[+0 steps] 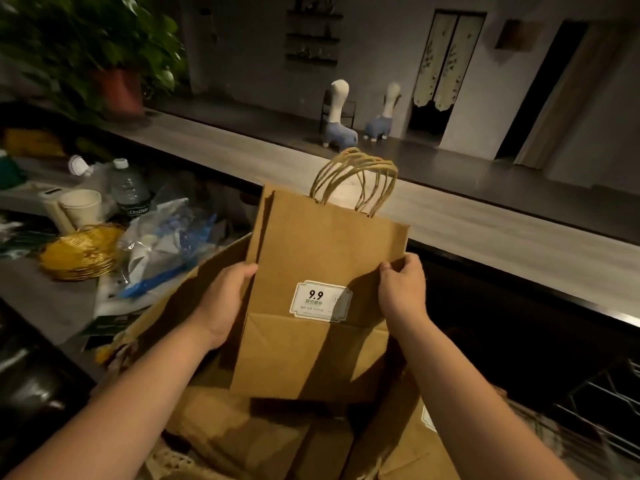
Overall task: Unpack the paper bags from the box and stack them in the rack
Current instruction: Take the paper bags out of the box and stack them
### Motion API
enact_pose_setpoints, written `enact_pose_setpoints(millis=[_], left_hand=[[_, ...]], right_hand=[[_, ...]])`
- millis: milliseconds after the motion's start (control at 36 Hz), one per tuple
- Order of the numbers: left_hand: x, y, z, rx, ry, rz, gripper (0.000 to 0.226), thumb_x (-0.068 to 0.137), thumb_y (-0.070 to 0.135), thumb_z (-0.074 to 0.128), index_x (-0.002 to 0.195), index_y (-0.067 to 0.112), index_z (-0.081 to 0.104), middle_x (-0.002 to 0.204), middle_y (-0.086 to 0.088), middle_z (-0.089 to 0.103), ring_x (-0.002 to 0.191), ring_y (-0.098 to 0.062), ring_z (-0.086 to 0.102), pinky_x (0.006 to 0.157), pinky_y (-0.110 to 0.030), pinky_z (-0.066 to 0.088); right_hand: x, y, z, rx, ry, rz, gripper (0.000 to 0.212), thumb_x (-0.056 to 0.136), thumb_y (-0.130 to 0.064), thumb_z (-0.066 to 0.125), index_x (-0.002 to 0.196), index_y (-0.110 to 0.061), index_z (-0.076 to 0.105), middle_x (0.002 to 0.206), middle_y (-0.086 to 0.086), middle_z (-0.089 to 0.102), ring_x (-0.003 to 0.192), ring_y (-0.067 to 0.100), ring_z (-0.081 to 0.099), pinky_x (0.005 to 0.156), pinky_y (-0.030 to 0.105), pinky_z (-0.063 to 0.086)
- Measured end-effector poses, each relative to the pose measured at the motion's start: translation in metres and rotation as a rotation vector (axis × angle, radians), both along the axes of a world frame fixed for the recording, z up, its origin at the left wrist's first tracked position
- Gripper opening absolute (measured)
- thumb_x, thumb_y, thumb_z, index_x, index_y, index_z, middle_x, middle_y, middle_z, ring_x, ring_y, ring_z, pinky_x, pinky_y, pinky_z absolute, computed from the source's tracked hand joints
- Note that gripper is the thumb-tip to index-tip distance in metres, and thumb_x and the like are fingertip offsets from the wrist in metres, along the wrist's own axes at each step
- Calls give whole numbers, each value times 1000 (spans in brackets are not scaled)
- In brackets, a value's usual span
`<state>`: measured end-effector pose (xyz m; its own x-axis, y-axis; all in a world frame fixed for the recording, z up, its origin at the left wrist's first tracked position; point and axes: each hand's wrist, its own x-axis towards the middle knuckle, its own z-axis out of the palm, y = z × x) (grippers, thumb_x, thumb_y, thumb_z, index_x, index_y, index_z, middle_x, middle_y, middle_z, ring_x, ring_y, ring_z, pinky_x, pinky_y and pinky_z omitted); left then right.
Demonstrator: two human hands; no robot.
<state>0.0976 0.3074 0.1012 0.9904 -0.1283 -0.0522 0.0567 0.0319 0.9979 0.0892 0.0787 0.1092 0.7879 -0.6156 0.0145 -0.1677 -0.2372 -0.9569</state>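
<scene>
A flat bundle of brown paper bags [322,251] with twisted paper handles and a white "9.9" label is held upright above the open cardboard box [194,292]. My left hand [225,303] grips the bundle's left edge. On its right edge my right hand [403,289] pinches it. More folded brown bags [242,434] lie inside the box below. A dark wire rack [602,414] shows at the lower right edge, only partly in view.
To the left the counter holds a gold wire basket [81,252], plastic wrapping [162,244], a paper cup [81,206] and a water bottle [130,188]. A potted plant [117,88] stands at the back left. A long raised counter ledge [485,230] runs behind the box.
</scene>
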Motion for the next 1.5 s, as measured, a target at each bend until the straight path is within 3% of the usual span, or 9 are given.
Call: enact_pose_setpoints(millis=[139,222,472,611,722,861,1056,1333,1500], left_hand=[[-6,-8,-3,35,-64,-15,42,102,43,30,104,24,67,96,-2,73,94,-19,68,81,-34,50],[-9,-11,-4,144,-112,-61,7,95,32,54,98,38,55,96,16,65,90,0,60,76,-22,47],[22,15,-23,340,18,-114,32,81,10,76,111,17,66,106,0,71,95,-11,67,77,-23,52],[29,29,-36,430,173,-216,52,78,6,77,125,16,59,118,-1,67,111,-18,60,100,-34,45],[30,30,-42,421,323,-316,45,80,9,76,114,30,57,113,8,66,108,-13,56,102,-35,38],[28,22,-43,345,317,-295,36,84,9,72,112,27,59,107,8,67,96,-8,59,79,-24,44],[26,19,-32,342,102,-193,35,85,13,72,115,28,60,106,9,66,98,-9,60,95,-33,47],[-1,-20,52,143,-433,14,33,87,10,66,101,38,56,95,16,71,92,-3,67,74,-24,54],[-14,-53,87,-106,-420,-105,34,91,0,55,106,30,57,92,15,73,91,-7,69,70,-22,55]], right_hand=[[1,3,-10,54,50,29,16,103,-24,44,118,-21,45,99,-4,53,80,6,49,58,21,37],[2,5,-7,147,-15,12,13,102,-22,45,116,-22,45,101,-2,55,84,10,54,62,23,43],[-10,3,-7,308,-234,207,25,92,3,49,102,-20,47,104,12,60,94,26,60,82,41,50],[-18,2,-21,177,45,449,38,86,6,53,112,-21,59,107,13,67,100,34,65,88,49,56],[-17,-2,-27,94,299,550,37,83,12,61,113,-10,59,93,3,69,82,12,67,60,19,54],[-9,-6,-38,-99,446,523,40,83,2,67,120,-12,59,108,5,67,105,22,62,92,36,52],[-10,-7,-33,53,216,475,30,87,3,63,106,-20,62,102,4,72,95,18,70,87,36,57],[-28,-20,23,361,-184,346,26,91,-7,60,112,-22,59,106,3,71,98,22,68,86,42,55],[-62,-55,61,344,-330,383,25,91,-11,59,112,-23,57,93,-8,73,81,9,71,62,23,55]])
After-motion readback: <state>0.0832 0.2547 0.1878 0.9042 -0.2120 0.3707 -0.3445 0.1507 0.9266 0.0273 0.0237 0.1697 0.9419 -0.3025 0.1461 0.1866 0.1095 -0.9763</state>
